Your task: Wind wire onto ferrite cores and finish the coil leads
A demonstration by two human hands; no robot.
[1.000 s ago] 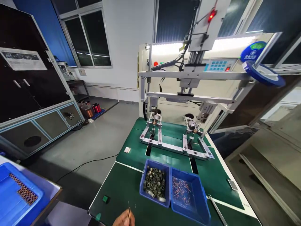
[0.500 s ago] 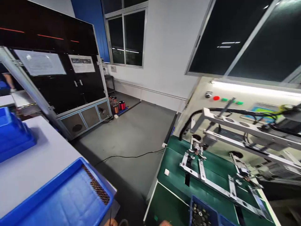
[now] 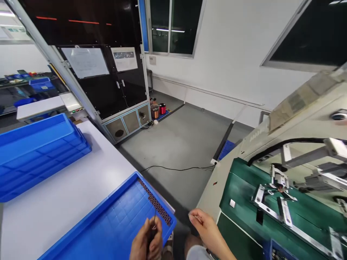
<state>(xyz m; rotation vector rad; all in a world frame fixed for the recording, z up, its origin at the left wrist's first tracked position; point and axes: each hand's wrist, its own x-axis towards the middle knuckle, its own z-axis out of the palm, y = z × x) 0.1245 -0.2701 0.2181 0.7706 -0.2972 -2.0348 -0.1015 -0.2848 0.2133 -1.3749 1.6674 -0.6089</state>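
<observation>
My left hand (image 3: pixel 148 238) is over the near right part of a shallow blue tray (image 3: pixel 108 202). Its fingers are closed around something thin and dark, too small to make out. Just beyond the fingertips, small copper-coloured ring-like parts (image 3: pixel 159 209) lie in tight rows along the tray's right edge. My right hand (image 3: pixel 207 229) hangs over the gap between the white table and the green-topped machine, apart from both. Thumb and fingers are pinched together, and whatever they may hold is hidden.
Stacked blue trays (image 3: pixel 46 155) stand on the white table (image 3: pixel 89 177). To the right is a green work surface (image 3: pixel 244 191) with metal fixtures (image 3: pixel 279 202), a small white block (image 3: pixel 232 203) and a blue bin (image 3: pixel 279 251) of small parts. A black cable (image 3: pixel 176 167) crosses the floor.
My view has turned left, so the tray and table sit further right in the picture. Both hands have risen into view from the bottom edge, the left one over the tray.
</observation>
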